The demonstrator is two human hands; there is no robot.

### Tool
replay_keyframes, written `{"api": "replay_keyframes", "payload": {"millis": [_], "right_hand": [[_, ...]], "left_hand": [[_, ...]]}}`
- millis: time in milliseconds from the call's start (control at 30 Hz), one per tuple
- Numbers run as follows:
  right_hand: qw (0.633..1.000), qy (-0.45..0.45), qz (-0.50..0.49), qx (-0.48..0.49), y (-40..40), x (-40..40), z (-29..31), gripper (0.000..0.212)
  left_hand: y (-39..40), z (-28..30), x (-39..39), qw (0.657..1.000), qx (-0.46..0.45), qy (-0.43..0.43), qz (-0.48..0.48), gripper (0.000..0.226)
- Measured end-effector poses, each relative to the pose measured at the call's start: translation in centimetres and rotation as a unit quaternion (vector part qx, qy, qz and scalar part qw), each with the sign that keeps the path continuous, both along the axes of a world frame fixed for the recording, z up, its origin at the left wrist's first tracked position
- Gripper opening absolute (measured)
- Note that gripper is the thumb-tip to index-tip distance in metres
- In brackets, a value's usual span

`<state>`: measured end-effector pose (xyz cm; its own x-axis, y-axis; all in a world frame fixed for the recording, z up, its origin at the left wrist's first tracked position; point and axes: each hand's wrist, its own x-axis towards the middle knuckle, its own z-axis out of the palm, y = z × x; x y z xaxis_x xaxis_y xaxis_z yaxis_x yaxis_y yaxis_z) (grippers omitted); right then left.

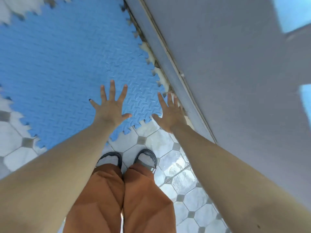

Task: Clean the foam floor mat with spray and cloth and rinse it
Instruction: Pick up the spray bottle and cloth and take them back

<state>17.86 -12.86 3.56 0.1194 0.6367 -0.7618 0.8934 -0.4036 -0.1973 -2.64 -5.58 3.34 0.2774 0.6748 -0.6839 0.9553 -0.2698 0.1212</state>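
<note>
Blue interlocking foam floor mat (64, 64) lies beneath both spread, empty hands, left hand (110, 107) and right hand (170, 115); no spray or cloth visible, cleaning seemingly unstarted.

The foam mat (64, 64) under my spread hands looks matt and soft, pressed all over with a raised leaf-like tread, its edges cut in puzzle teeth. The floor tiles (178, 167) are glossy, marbled and wet-looking. The wall (227, 68) is smooth, dull paint. My trousers (117, 199) are plain woven cloth.
</note>
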Motion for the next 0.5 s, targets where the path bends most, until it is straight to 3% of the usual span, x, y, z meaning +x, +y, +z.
{"api": "replay_keyframes", "payload": {"millis": [267,500], "right_hand": [[0.975,0.063,-0.212,-0.027,-3.4,-0.4,16.1,0.077],[0.923,0.060,-0.378,-0.026,-10.7,1.1,21.0,0.072]], "left_hand": [[0.4,16.9,3.9,0.992,0.003,-0.016,-0.127,0.098],[-2.8,21.8,9.1,0.937,0.068,-0.040,-0.341,0.097]]}}
